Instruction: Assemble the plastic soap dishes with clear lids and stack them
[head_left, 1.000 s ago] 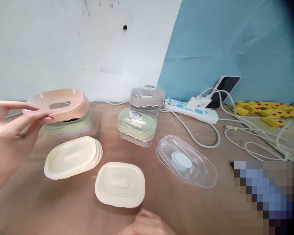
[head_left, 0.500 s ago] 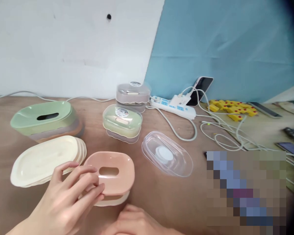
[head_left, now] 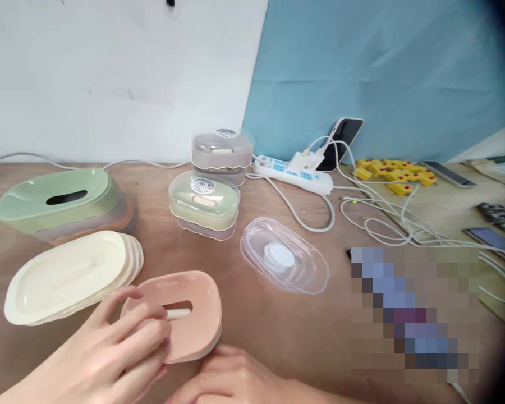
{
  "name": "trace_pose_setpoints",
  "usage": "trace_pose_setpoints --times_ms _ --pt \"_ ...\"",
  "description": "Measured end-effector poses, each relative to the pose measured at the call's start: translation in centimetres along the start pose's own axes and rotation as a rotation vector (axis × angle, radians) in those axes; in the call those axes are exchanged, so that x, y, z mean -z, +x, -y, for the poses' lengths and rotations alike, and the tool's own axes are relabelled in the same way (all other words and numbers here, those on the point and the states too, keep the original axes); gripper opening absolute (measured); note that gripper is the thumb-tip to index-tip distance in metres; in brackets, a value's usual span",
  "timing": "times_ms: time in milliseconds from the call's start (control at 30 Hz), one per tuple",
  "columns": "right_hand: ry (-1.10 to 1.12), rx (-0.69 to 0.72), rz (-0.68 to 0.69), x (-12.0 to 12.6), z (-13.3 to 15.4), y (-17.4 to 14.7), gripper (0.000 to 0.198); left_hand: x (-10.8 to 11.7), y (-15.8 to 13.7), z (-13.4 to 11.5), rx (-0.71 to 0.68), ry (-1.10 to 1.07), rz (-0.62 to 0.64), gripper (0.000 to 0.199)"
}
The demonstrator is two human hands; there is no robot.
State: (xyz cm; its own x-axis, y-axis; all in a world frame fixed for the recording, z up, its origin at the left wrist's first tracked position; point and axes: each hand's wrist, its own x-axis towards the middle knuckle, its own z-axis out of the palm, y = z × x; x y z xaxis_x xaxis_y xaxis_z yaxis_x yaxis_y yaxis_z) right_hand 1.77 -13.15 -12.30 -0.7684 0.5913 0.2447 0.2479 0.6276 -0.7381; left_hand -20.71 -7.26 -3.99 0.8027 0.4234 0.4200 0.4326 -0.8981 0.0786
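A pink oval soap dish tray [head_left: 202,328] with a long slot sits on a cream base [head_left: 206,350], which shows as a thin rim beneath it. A pale ridge is visible through the slot. My left hand [head_left: 124,342] curls over the tray's left side, gripping it, its thumb hidden. At the near right edge my right hand [head_left: 231,373] is closed against the cream base, its fingertips out of sight. Beside my left hand lies a stack of cream oval bases [head_left: 67,275]. Behind that stands a stack of trays with a green one [head_left: 33,197] on top.
Lidded green soap box [head_left: 204,205] and grey soap box [head_left: 222,148] stand at the back. Clear lids [head_left: 252,238] with a white disc lie right of centre. Farther right are a power strip [head_left: 292,175], loose cables [head_left: 387,230], yellow blocks [head_left: 393,171] and a leaning phone [head_left: 345,140].
The pink tray has come down onto the cream base, closing the gap between them. Both have shifted slightly left and nearer. The view has moved a little.
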Motion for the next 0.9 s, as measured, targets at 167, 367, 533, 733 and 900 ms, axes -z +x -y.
trace_pose_setpoints --times_ms 167,367,533,733,900 --pt "-0.019 0.04 -0.019 -0.1 -0.1 -0.2 0.023 -0.4 0.4 0.9 0.051 -0.058 0.131 0.031" --pt "-0.063 0.06 -0.106 -0.5 -0.2 -0.2 0.017 -1.1 -0.2 2.1 0.06 -0.031 0.226 0.065" --pt "-0.118 0.092 -0.191 -0.3 -0.2 0.1 0.016 -1.0 0.2 2.4 0.041 -0.033 0.173 0.052" --pt "-0.143 0.015 -0.06 0.0 -0.1 0.1 0.018 -1.6 0.1 1.6 0.123 -0.047 0.23 0.063" --pt "-0.133 0.09 -0.136 -0.3 -0.5 0.1 0.016 -2.0 0.2 0.5 0.188 -0.054 0.269 0.065"
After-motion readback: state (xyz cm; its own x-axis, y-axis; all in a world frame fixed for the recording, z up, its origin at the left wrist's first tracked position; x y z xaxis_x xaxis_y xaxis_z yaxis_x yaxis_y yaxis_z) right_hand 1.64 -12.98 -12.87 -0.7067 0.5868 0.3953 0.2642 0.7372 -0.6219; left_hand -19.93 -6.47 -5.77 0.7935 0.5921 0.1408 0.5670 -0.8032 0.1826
